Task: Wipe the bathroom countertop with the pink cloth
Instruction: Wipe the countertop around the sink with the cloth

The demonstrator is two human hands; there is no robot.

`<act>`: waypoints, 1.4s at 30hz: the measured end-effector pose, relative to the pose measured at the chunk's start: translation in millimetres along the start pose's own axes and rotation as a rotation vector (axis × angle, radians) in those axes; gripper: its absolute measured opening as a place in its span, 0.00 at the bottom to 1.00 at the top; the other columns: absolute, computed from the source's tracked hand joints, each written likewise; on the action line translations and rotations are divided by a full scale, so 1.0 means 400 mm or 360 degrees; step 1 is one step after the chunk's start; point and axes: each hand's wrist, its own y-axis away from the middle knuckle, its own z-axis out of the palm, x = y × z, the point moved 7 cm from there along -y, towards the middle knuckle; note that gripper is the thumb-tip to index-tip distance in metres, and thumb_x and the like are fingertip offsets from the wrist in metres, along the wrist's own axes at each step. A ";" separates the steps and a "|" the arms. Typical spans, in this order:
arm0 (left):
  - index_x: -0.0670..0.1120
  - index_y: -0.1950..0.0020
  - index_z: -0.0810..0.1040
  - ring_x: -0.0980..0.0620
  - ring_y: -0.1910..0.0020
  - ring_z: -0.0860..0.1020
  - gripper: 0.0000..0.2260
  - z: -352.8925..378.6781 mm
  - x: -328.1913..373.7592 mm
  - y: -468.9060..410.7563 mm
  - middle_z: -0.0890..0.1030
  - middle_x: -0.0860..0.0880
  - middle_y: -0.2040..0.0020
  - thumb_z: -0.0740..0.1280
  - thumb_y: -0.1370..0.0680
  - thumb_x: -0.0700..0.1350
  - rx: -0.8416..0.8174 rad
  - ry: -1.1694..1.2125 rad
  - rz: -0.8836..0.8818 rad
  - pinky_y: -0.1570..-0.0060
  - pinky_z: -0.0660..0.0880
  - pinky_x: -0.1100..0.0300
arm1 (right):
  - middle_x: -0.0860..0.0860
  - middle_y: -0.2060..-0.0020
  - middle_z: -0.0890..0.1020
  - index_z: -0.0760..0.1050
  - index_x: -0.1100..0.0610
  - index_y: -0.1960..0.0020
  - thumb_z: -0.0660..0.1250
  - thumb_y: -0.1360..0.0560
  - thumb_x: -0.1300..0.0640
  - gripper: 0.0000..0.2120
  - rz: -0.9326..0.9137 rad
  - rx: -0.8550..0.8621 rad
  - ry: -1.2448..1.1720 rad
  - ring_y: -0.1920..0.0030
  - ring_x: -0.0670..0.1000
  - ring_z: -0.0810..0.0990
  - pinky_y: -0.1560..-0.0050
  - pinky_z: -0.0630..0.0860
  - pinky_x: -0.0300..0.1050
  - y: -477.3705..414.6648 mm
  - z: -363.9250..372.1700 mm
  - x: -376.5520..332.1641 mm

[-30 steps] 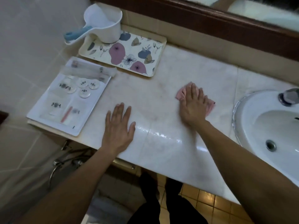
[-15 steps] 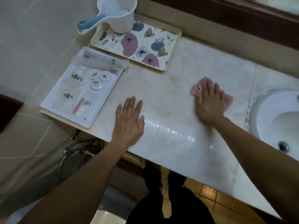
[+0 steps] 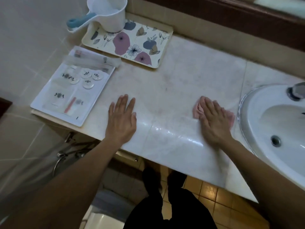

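The pale marble countertop (image 3: 181,76) runs from a white tray at the left to the sink at the right. My right hand (image 3: 212,118) lies flat with straight fingers on the pink cloth (image 3: 197,111), pressing it to the counter just left of the sink. Only the cloth's left edge and a bit at the right show past the hand. My left hand (image 3: 122,118) rests flat and open on the counter near the front edge, holding nothing.
A white sink (image 3: 264,129) with a faucet (image 3: 296,91) sits at the right. A floral tray (image 3: 132,45) at the back left carries a white dipper (image 3: 107,14). A white tray of toiletries (image 3: 71,86) lies at the left end. Tiled floor lies below.
My right hand has slid the pink cloth toward the counter's front, closer to the sink. My left hand has stayed flat in place.
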 end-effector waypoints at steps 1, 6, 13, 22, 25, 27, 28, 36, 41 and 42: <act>0.48 0.16 0.58 0.47 0.16 0.52 0.25 0.001 -0.001 0.000 0.57 0.45 0.16 0.53 0.14 0.51 -0.0001 -0.0006 0.0001 0.18 0.50 0.43 | 0.46 0.15 0.51 0.49 0.46 0.15 0.42 0.16 0.42 0.29 0.0115 0.0068 -0.0042 0.16 0.54 0.47 0.18 0.44 0.55 -0.041 -0.002 -0.025; 0.48 0.17 0.59 0.46 0.16 0.53 0.26 0.004 -0.003 0.000 0.58 0.44 0.16 0.51 0.15 0.51 -0.0011 0.0005 0.0011 0.18 0.50 0.44 | 0.48 0.15 0.49 0.51 0.48 0.15 0.43 0.15 0.43 0.29 -0.0169 -0.0008 -0.0116 0.16 0.55 0.41 0.18 0.41 0.59 0.031 0.093 -0.315; 0.48 0.17 0.58 0.46 0.16 0.53 0.26 0.007 0.000 0.000 0.58 0.44 0.16 0.49 0.15 0.53 -0.0042 0.0011 0.0015 0.18 0.50 0.43 | 0.42 0.16 0.44 0.46 0.42 0.16 0.45 0.13 0.44 0.27 -0.0587 -0.0222 0.0026 0.16 0.48 0.39 0.18 0.46 0.63 0.344 0.108 -0.132; 0.48 0.16 0.57 0.46 0.16 0.52 0.28 0.011 0.002 0.005 0.56 0.43 0.16 0.47 0.16 0.55 -0.0069 -0.0013 0.0002 0.18 0.48 0.43 | 0.48 0.16 0.46 0.48 0.44 0.15 0.46 0.14 0.43 0.28 -0.0226 -0.0031 -0.0076 0.16 0.58 0.38 0.18 0.38 0.62 0.191 0.145 -0.296; 0.48 0.16 0.57 0.45 0.16 0.52 0.27 0.012 -0.002 0.005 0.56 0.43 0.16 0.47 0.15 0.54 -0.0076 -0.0001 0.0006 0.18 0.48 0.42 | 0.47 0.16 0.44 0.44 0.47 0.15 0.46 0.13 0.44 0.28 -0.0448 -0.0122 -0.0045 0.17 0.52 0.35 0.18 0.38 0.58 0.333 0.164 -0.289; 0.47 0.16 0.57 0.44 0.16 0.52 0.27 0.013 -0.002 0.007 0.56 0.42 0.16 0.47 0.15 0.54 -0.0074 0.0001 0.0011 0.19 0.48 0.41 | 0.46 0.15 0.44 0.44 0.48 0.15 0.47 0.13 0.44 0.29 -0.0533 -0.0173 -0.0007 0.16 0.50 0.37 0.17 0.41 0.58 0.424 0.163 -0.215; 0.47 0.16 0.57 0.44 0.16 0.52 0.27 0.013 -0.002 0.008 0.56 0.42 0.16 0.47 0.15 0.54 -0.0068 -0.0008 0.0011 0.19 0.49 0.41 | 0.46 0.15 0.43 0.43 0.49 0.15 0.47 0.13 0.44 0.29 -0.0530 -0.0192 -0.0019 0.16 0.50 0.38 0.17 0.43 0.59 0.467 0.153 -0.165; 0.42 0.18 0.60 0.37 0.18 0.56 0.29 0.011 0.019 -0.008 0.59 0.38 0.18 0.47 0.17 0.53 -0.0134 -0.0074 0.0017 0.22 0.54 0.35 | 0.48 0.16 0.38 0.34 0.50 0.16 0.44 0.16 0.41 0.34 0.0505 0.0189 -0.0284 0.17 0.47 0.36 0.17 0.45 0.60 0.371 0.046 0.167; 0.43 0.24 0.68 0.37 0.18 0.54 0.25 0.015 0.204 0.014 0.59 0.39 0.17 0.50 0.17 0.53 -0.0149 0.0000 0.0156 0.22 0.52 0.37 | 0.46 0.16 0.39 0.38 0.48 0.15 0.45 0.14 0.41 0.32 0.0015 -0.0058 -0.0238 0.17 0.47 0.34 0.17 0.41 0.58 0.461 0.124 -0.015; 0.43 0.24 0.68 0.38 0.17 0.54 0.25 0.024 0.270 0.032 0.59 0.40 0.17 0.51 0.17 0.53 -0.0168 0.0039 0.0234 0.21 0.52 0.37 | 0.45 0.16 0.40 0.39 0.47 0.15 0.45 0.14 0.41 0.31 -0.0071 -0.0085 -0.0205 0.17 0.47 0.35 0.17 0.42 0.59 0.512 0.132 -0.014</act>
